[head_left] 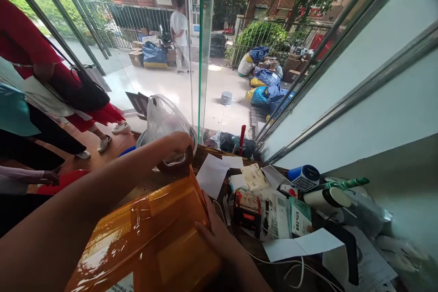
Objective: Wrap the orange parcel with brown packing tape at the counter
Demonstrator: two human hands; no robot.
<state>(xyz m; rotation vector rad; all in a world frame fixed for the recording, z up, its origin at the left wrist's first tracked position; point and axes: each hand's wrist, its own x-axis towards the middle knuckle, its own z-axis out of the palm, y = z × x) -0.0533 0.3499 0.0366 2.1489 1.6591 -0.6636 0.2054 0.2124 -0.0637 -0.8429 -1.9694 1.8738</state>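
Note:
An orange-brown parcel box [160, 232], wrapped in shiny packing tape, fills the lower middle of the head view and is tilted. A white label [123, 284] shows at its lower edge. My left hand [179, 142] reaches over beyond the box, closed on a brown roll of packing tape [176, 166]. From the roll, a strip of tape [195, 182] runs down to the box's far right end. My right hand [215, 232] grips that end, thumb on the near face and fingers along the edge, partly hidden.
Papers [212, 175], a black-and-red device [247, 212], a blue cylinder with a QR code [304, 177] and cables crowd the table's right. A clear plastic bag [166, 116] stands behind the roll by the glass. People in red clothes [29, 32] and others stand left; parcels lie outside.

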